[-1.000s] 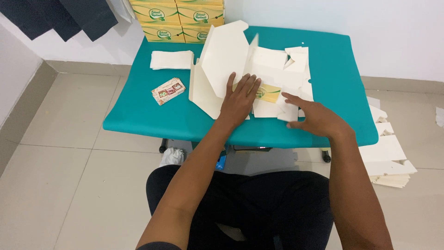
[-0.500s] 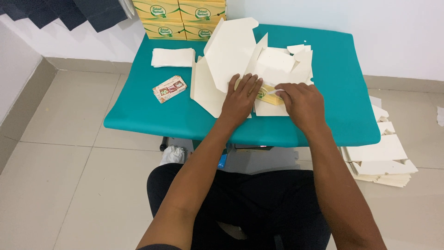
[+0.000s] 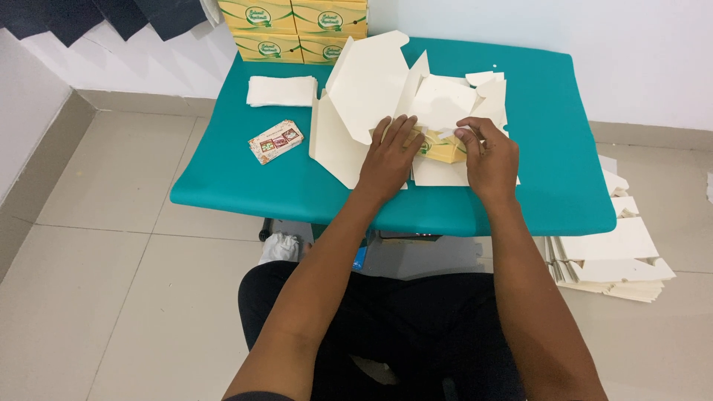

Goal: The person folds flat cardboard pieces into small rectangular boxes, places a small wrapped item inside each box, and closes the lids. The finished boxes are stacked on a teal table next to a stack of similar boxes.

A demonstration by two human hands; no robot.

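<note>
Down at the near edge, the person's dark-clothed lap sits just in front of the teal table, and both forearms reach up onto it. The left hand lies flat, fingers spread, pressing on the cream cardboard sheet and touching the near-left side of the yellow packet. The right hand is curled, fingertips pinched on a small white flap at the packet's far-right edge. The packet rests on the cardboard near the middle of the table, tucked between the two hands, with cardboard flaps standing up behind it. Toward the table's left side lies a small printed card, well apart from the hands. Beyond it, near the far-left corner, there's a stack of white folded sheets. At the table's far edge, against the wall, stand yellow boxes. On the floor to the right of the table sits a pile of cardboard blanks.
</note>
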